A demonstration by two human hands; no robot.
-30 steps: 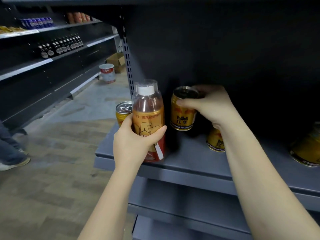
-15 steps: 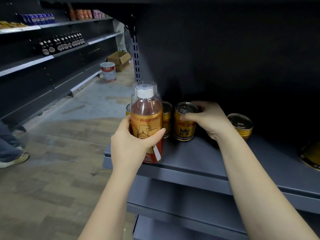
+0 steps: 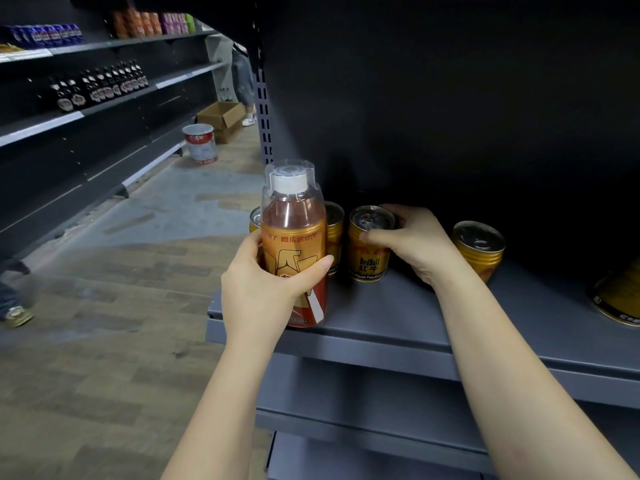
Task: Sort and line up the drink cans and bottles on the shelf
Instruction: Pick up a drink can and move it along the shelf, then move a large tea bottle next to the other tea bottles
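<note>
My left hand (image 3: 266, 292) grips an orange drink bottle (image 3: 294, 237) with a white cap, upright near the front left corner of the grey shelf (image 3: 398, 320). My right hand (image 3: 415, 242) is closed around a gold Red Bull can (image 3: 369, 244) standing on the shelf. Behind the bottle stand two more gold cans, one (image 3: 334, 230) next to the held can and one (image 3: 255, 220) mostly hidden at the far left. Another gold can (image 3: 479, 245) stands to the right of my hand. A gold can (image 3: 620, 296) lies on its side at the right edge.
A shelf upright (image 3: 263, 109) rises behind the bottle. Across the aisle, dark shelving holds bottles (image 3: 100, 84) and packs. A paint bucket (image 3: 200, 143) and a cardboard box (image 3: 221, 119) sit on the floor. A person's legs (image 3: 244, 84) show far back, another shoe (image 3: 17, 315) at left.
My right hand brought the Red Bull can down from the air and stood it on the shelf beside the other cans. The bottle stayed in my left hand, almost still.
</note>
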